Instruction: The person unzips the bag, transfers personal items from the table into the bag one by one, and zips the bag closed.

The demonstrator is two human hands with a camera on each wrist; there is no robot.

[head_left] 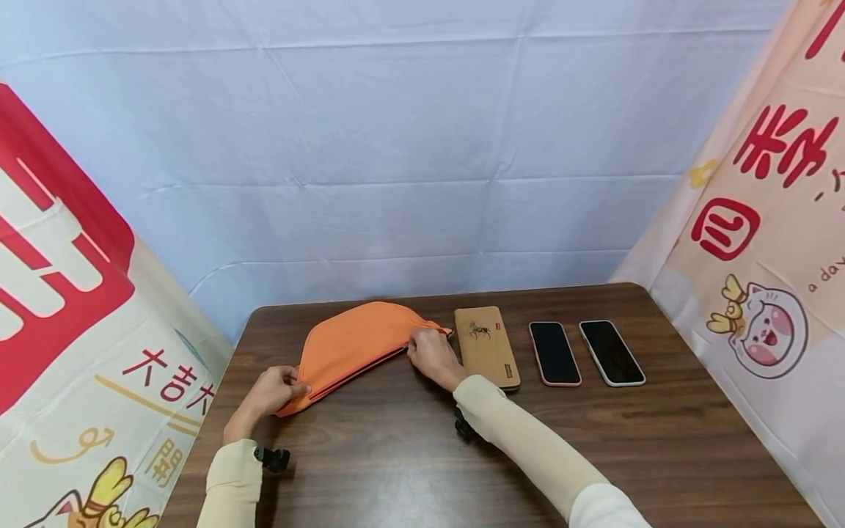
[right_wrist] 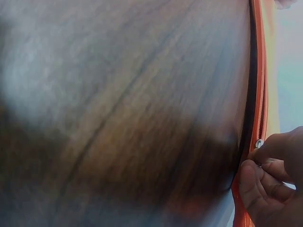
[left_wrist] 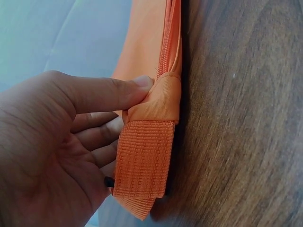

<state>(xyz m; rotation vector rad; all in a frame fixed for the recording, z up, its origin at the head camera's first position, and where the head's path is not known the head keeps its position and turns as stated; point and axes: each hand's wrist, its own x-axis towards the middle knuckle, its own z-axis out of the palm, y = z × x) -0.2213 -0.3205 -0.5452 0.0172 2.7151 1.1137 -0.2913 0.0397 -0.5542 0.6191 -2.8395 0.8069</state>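
An orange waist bag (head_left: 359, 341) lies toward the back left of the table, its zipper edge facing the person. My left hand (head_left: 273, 391) pinches the bag's left end between thumb and fingers, just above an orange webbing strap (left_wrist: 144, 158) in the left wrist view. At the bag's other end, my right hand (head_left: 434, 356) has its thumb and fingertips pinched beside the metal zipper slider (right_wrist: 259, 143). The zipper (right_wrist: 262, 94) runs along the edge between both hands. The pull tab itself is hidden by the right fingers.
Right of the bag lies a tan wallet (head_left: 487, 348) with a horse print, close to my right wrist. Further right are a phone with a pink edge (head_left: 555, 354) and a phone with a white edge (head_left: 612, 353). A white cloth (head_left: 396, 147) hangs behind the wooden table (head_left: 389, 455).
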